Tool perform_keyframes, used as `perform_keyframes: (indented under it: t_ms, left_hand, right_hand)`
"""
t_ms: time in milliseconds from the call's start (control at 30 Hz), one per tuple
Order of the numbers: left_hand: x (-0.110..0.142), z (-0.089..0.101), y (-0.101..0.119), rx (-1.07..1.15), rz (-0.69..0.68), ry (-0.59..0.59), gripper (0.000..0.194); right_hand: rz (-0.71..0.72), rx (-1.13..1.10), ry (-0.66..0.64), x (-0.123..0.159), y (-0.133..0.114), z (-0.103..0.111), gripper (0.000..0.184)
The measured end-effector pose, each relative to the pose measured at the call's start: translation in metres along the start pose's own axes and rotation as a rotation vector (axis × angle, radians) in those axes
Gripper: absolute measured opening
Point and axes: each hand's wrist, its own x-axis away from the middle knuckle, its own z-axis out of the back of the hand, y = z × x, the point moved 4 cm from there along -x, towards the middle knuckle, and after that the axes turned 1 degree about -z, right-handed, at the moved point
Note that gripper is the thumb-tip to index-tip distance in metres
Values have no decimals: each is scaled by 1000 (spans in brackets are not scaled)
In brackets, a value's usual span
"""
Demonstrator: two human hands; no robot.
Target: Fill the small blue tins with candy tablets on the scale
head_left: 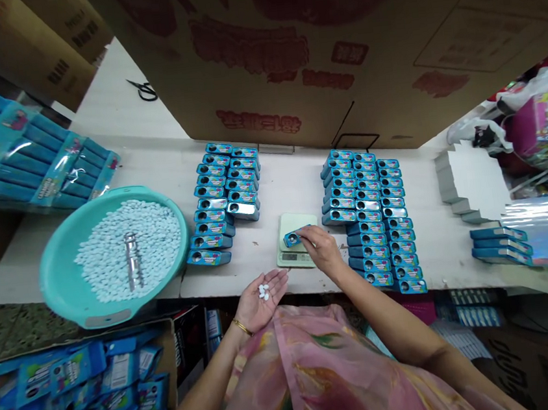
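Note:
My left hand [262,297] is palm up with its fingers stretched out, holding several small white candies [263,291] in the palm. Over the kitchen scale [295,259], my right hand [321,247] pinches a small blue tin [291,238] with a round dark hole in its side. The tin is at the scale's pale platform; whether its weight rests there I cannot tell. Left of my left hand stands a turquoise basin [56,254] full of pale candies [113,254], with a metal scoop [134,262] lying on them.
Rows of blue tins stand left [214,227] and right [372,227] of the scale. A large carton [289,66] borders the table's back. Scissors [144,91] lie at the back left. Below left, a box holds blue packages [87,387]. White card [477,177] is stacked at right.

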Motion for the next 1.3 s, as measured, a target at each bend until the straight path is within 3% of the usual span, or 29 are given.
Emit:
perform_keyframes:
  t_ms: [133, 200, 400, 700, 1100, 1300]
  left_hand:
    - [-1, 12, 3, 10, -16, 62, 21]
    - [0, 20, 7, 19, -51, 100, 20]
    - [6, 46, 25, -4, -191, 246, 16]
    - [16, 67, 40, 67, -250, 250, 20]
    - [19, 67, 40, 61, -206, 239, 16]
    - [18, 66, 38, 35, -204, 256, 16]
  right_hand:
    - [-68, 2, 136, 5, 9, 21, 19]
    - [-93, 28, 140, 6, 16, 27, 18]
    - [-71, 137, -106, 3, 30, 20, 43]
    - [-54, 216, -293, -7, 33, -4, 61]
    - [-50, 255, -338, -4, 35, -10, 59]
    - [-7, 259, -278, -5, 28, -3, 40]
